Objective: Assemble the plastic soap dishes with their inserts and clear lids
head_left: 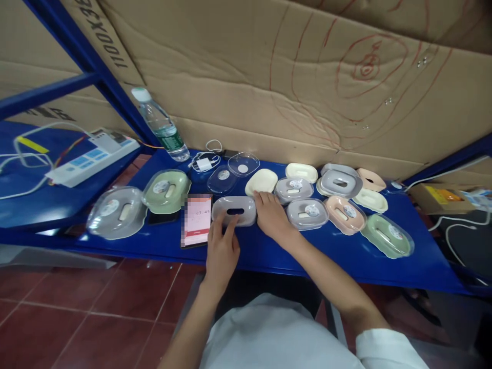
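L end of bench (pixel 255 253): gray lidded box (pixel 117 212) + green lidded box (pixel 167 192) sitting side by side, then lit phone (pixel 199 218). L hand (pixel 223 251) touching gray slotted tray (pixel 249 215) at near side, fingers spreading; can't tell if grip's clamping. R hand (pixel 272 218) touching cream dish (pixel 262 180) just behind tray, grip unclear too. Far R, peach lidded box (pixel 348 215) sitting nearby.

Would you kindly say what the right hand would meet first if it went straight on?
Probably the cream dish, which the right hand may be touching at its near edge; depth is unclear.
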`<move>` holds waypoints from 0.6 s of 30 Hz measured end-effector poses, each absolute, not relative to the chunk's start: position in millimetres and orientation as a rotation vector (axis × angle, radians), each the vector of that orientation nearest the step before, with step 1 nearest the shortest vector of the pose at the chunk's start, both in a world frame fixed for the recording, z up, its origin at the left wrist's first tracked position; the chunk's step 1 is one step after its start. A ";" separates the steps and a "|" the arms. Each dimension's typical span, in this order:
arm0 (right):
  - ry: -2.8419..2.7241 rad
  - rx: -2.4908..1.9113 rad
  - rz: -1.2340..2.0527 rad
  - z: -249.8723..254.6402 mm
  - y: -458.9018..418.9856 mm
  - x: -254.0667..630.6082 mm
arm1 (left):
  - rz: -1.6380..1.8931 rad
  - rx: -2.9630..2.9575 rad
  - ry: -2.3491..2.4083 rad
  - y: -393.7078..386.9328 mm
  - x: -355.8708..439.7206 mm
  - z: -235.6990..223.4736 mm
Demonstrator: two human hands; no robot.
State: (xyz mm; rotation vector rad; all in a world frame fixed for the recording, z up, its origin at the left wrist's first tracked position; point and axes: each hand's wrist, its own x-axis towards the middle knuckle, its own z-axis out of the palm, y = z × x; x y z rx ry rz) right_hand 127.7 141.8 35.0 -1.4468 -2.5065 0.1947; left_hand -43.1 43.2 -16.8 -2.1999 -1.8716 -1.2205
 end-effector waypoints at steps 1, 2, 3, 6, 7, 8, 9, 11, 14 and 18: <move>-2.517 -1.427 0.192 33.5 130.5 132.1 | -1.233 -2.200 -1.876 42.8 -44.4 -17.3; -2.526 -1.415 0.191 31.9 118.2 138.0 | -1.240 -2.208 -1.877 42.4 -45.5 -17.7; -2.525 -1.412 0.187 30.2 106.2 145.0 | -1.247 -2.223 -1.877 42.2 -46.5 -18.0; -2.448 -1.413 0.170 25.4 79.7 170.0 | -1.284 -2.253 -1.863 42.7 -47.3 -17.5; -2.410 -1.396 0.171 24.0 75.0 179.2 | -1.289 -2.245 -1.862 43.2 -46.8 -16.8; -2.380 -1.354 0.185 22.9 72.4 188.7 | -1.286 -2.230 -1.866 43.9 -46.1 -15.9; -2.369 -1.288 0.214 22.1 71.5 198.7 | -1.278 -2.213 -1.872 44.5 -45.2 -15.0; -2.395 -1.126 0.312 21.9 72.5 219.2 | -1.259 -2.198 -1.874 45.8 -43.4 -13.1; -2.447 -0.953 0.435 23.8 72.2 245.9 | -1.242 -2.216 -1.852 47.4 -42.1 -11.5; -2.478 -0.998 0.336 25.6 50.8 257.1 | -1.174 -2.256 -1.830 47.6 -42.1 -10.5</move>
